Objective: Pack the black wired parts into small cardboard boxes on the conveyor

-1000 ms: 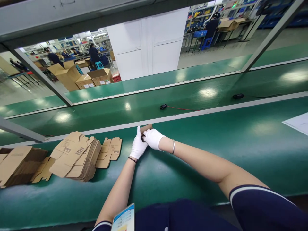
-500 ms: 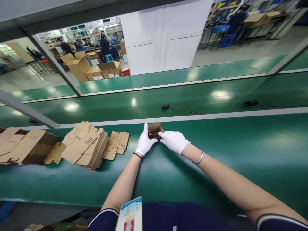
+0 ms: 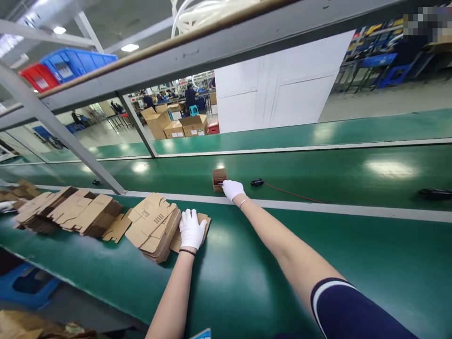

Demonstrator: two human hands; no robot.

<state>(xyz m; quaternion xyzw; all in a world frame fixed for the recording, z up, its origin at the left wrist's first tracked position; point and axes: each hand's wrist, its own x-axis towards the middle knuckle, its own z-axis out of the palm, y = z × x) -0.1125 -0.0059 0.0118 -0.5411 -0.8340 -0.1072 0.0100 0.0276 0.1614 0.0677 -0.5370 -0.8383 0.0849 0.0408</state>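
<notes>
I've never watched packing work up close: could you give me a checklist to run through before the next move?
1. Right hand at box: ok, by its right side.
2. Box set down on belt: cannot tell.
3. Box closed: not ok, it stands open.
4. Left hand at flat carton: ok, fingers spread over it.
5. Black part clear of box: ok, they are apart.

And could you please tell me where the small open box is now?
In the head view, the small open box is near the centre, at the right hand, beyond the pale rail and left of the black device.
</notes>
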